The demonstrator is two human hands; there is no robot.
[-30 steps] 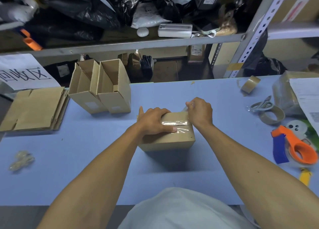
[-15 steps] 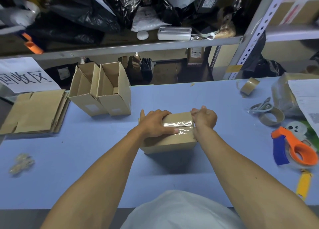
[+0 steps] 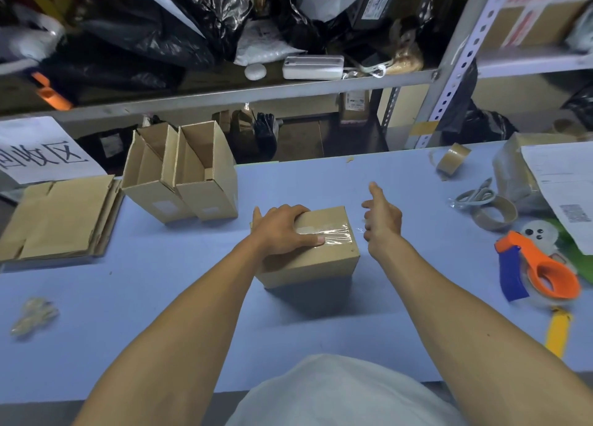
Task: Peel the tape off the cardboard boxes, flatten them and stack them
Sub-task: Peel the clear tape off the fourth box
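A small closed cardboard box [image 3: 314, 262] stands on the blue table [image 3: 321, 182] in front of me. A strip of clear, wrinkled tape [image 3: 335, 234] runs across its top to the right edge. My left hand [image 3: 282, 230] lies over the box's top left, fingers wrapped over the far edge and thumb pressed on the tape. Just right of the box hovers my right hand [image 3: 383, 217], off the cardboard, with thumb raised and fingers spread. Two open boxes [image 3: 192, 182] stand side by side at the back left. A stack of flattened boxes [image 3: 61, 214] lies at the far left.
A crumpled wad of peeled tape [image 3: 33, 315] lies near the front left. At the right sit an orange and blue tape dispenser [image 3: 542, 268], a yellow cutter [image 3: 558, 332], brown tape rolls [image 3: 494, 214], scissors [image 3: 475, 196] and papers. Cluttered metal shelves [image 3: 256, 88] rise behind the table.
My right hand has let go of the box's right edge, moved a little to the right and spread its fingers. The left hand stays pressed on the box.
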